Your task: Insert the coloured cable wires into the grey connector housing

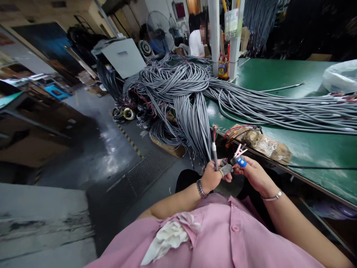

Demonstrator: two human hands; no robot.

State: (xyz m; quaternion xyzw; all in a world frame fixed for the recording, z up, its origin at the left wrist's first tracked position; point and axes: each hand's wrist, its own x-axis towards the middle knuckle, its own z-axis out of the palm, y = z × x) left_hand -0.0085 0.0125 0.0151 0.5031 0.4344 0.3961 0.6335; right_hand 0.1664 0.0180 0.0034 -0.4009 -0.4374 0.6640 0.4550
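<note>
Left hand (212,178) is pinching a grey cable (215,160) at the lower centre of the frame; the cable is standing nearly upright, with a white sleeve (214,147) and red wire ends (214,131) showing at its top. Just beside it, the right hand (255,175) is bending its fingers close together near thin wires (224,161); whether it is gripping them, I cannot tell. One of its fingers is wearing a blue band (241,162), and a pink tool (240,150) is sticking up just above. Right of centre, a taped brown block (269,147) is lying along the near edge of a green table (264,72). Grey cable bundles (178,80) are sprawling across the upper centre and trailing toward the right edge.
</note>
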